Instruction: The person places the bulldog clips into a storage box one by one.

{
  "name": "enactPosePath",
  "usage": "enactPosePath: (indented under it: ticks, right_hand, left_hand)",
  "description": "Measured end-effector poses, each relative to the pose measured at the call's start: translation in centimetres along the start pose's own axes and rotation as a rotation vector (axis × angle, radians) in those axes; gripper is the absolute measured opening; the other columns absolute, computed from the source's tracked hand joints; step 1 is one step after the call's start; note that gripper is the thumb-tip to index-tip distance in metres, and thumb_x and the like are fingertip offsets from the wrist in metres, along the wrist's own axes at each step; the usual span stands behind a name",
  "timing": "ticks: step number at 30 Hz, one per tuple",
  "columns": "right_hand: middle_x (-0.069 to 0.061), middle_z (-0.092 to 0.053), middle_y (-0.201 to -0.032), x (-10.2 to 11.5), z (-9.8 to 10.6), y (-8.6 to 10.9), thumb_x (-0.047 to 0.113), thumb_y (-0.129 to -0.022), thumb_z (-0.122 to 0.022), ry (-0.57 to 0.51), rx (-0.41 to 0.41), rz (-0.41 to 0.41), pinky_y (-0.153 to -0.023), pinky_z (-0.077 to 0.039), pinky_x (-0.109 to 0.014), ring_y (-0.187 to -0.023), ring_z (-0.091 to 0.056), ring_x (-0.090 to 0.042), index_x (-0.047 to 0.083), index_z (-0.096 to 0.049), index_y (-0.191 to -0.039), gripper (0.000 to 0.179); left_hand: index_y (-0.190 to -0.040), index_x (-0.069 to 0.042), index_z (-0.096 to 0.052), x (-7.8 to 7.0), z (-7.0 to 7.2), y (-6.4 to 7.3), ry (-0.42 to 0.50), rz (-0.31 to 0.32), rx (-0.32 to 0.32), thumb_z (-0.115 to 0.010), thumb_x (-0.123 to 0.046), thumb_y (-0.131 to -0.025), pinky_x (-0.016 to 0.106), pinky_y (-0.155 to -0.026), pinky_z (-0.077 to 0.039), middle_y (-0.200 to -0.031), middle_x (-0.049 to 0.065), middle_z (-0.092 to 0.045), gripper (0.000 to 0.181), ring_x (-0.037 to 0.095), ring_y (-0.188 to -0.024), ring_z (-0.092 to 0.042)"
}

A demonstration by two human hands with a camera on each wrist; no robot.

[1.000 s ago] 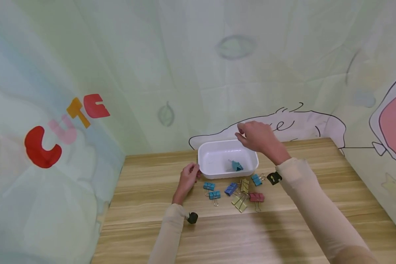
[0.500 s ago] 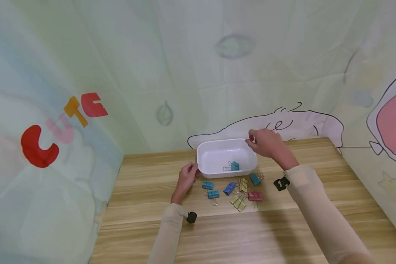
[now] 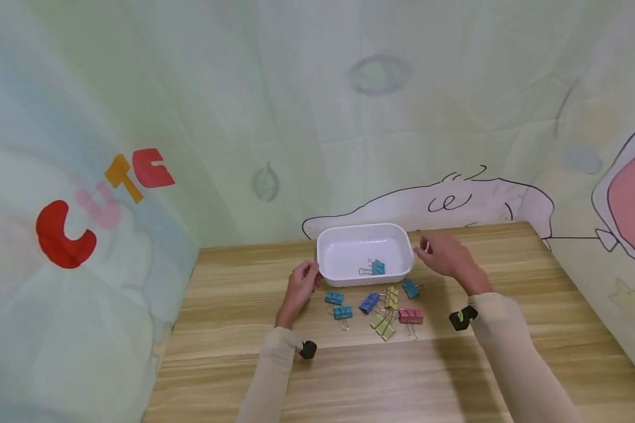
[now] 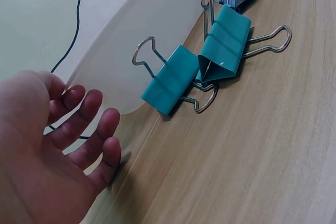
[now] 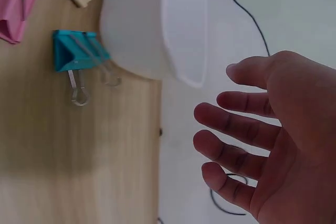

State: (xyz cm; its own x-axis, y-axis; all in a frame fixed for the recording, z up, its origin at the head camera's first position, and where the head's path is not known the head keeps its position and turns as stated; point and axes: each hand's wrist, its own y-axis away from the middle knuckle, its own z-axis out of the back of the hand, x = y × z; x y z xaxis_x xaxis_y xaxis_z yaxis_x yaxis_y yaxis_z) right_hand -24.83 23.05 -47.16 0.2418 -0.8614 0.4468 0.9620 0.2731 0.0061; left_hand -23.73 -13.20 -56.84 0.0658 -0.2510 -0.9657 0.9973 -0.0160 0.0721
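A white plastic tray [image 3: 344, 280] stands against the back wall with one teal binder clip [image 3: 378, 268] inside. My left hand [image 3: 302, 284] pinches the tray's left rim between thumb and index finger; its other fingers are loosely curved in the left wrist view. Beyond the tray's right end hovers my right hand [image 3: 445, 255], holding nothing, with its fingers loosely bent and spread in the right wrist view. Two teal clips [image 4: 170, 80] lie by the tray's front left. Another teal clip [image 5: 73, 51] lies at its front right corner.
In front of the tray on the wooden table [image 3: 233, 329] lie a blue clip [image 3: 369, 303], yellow clips [image 3: 391, 298] and a pink clip [image 3: 411, 316]. A printed cloth wall [image 3: 233, 147] rises along the back and sides.
My right hand has moved from above the tray down and to the right of it. The teal clip has dropped and settled on the tray's floor. My left hand stays at the rim.
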Motion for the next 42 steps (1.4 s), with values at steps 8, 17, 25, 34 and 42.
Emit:
enactPosePath:
  ticks: [8, 17, 25, 34, 42]
  right_hand:
    - [-0.005, -0.063, -0.082, -2.3, -2.2, 1.7, 0.027, -0.104, -0.062, -0.074, 0.076, -0.030, -0.058, -0.049, -0.035, -0.073, -0.057, -0.022, 0.005, -0.063, -0.098, 0.022]
    - [-0.003, -0.059, -0.076, -2.8, -3.8, 2.8, 0.022, -0.103, -0.063, -0.114, 0.128, 0.022, -0.059, -0.047, -0.034, -0.070, -0.054, -0.019, 0.007, -0.063, -0.091, 0.020]
    - [-0.003, -0.060, -0.076, -2.8, -5.1, 3.2, 0.021, -0.104, -0.060, -0.150, 0.143, 0.029, -0.061, -0.049, -0.035, -0.071, -0.055, -0.019, 0.005, -0.064, -0.089, 0.021]
    - [-0.002, -0.056, -0.074, -3.3, -6.4, 3.0, 0.017, -0.102, -0.059, -0.194, 0.091, 0.047, -0.060, -0.045, -0.033, -0.069, -0.051, -0.018, 0.007, -0.061, -0.086, 0.019]
    - [-0.002, -0.057, -0.074, -3.2, -5.6, 2.8, 0.015, -0.101, -0.060, -0.158, 0.082, 0.058, -0.060, -0.046, -0.033, -0.068, -0.052, -0.018, 0.006, -0.064, -0.086, 0.018]
  left_hand:
    - [-0.111, 0.005, -0.065, 0.0, -0.1, 0.0, -0.009, -0.010, -0.005, -0.047, -0.023, -0.112, 0.028, -0.067, -0.052, -0.101, 0.015, -0.065, 0.033, 0.029, -0.091, -0.064]
    - [-0.112, 0.004, -0.065, 0.0, 0.0, 0.0, -0.006, -0.010, -0.004, -0.046, -0.024, -0.112, 0.028, -0.068, -0.051, -0.101, 0.014, -0.066, 0.034, 0.028, -0.091, -0.063]
    - [-0.114, 0.006, -0.064, 0.1, 0.1, 0.0, -0.006, -0.009, 0.006, -0.046, -0.025, -0.112, 0.027, -0.068, -0.052, -0.102, 0.015, -0.066, 0.036, 0.029, -0.093, -0.063]
    - [-0.115, 0.004, -0.065, 0.3, 0.1, 0.1, -0.002, 0.002, 0.007, -0.046, -0.029, -0.113, 0.031, -0.071, -0.053, -0.106, 0.019, -0.065, 0.038, 0.036, -0.097, -0.064]
    - [-0.112, 0.002, -0.065, 0.1, 0.0, 0.0, -0.020, -0.009, 0.001, -0.047, -0.027, -0.112, 0.029, -0.069, -0.053, -0.102, 0.014, -0.066, 0.034, 0.031, -0.093, -0.064]
